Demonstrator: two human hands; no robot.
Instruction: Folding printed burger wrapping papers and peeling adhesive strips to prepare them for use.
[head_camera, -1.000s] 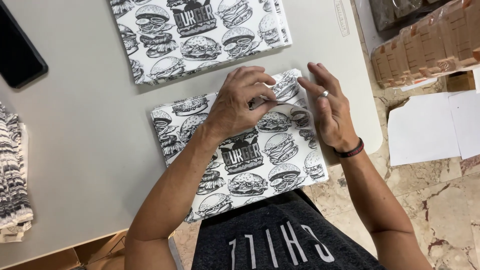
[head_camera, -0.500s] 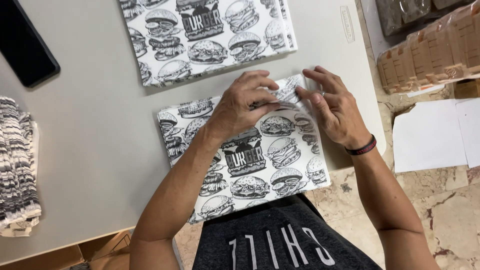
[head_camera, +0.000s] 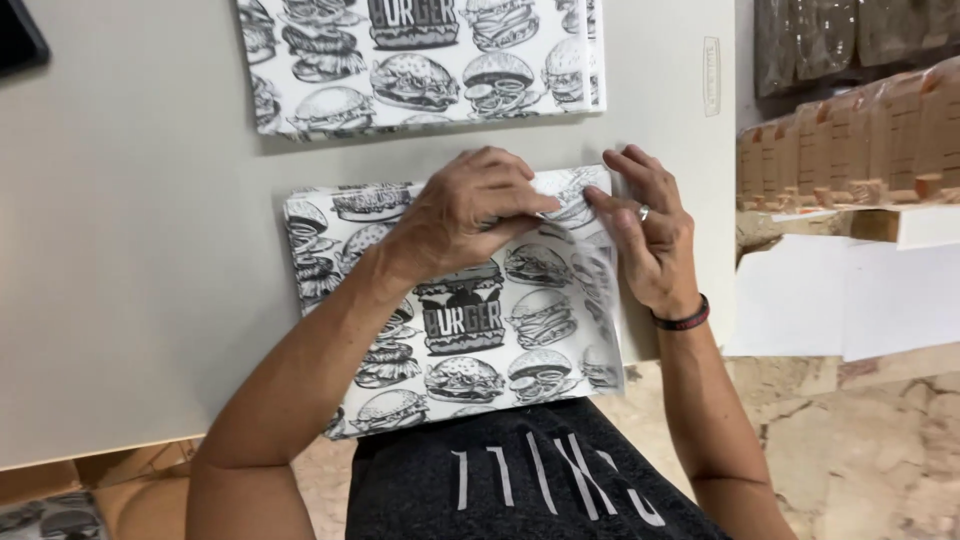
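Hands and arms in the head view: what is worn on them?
Both forearms are bare, with no sleeves or gloves. The right hand has a silver ring on one finger and a dark band around the wrist. The left hand wears nothing visible.

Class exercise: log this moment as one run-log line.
left hand: pinching top sheet's corner | right hand: lifting sheet edge | printed paper stack: on grey table | second stack: beyond
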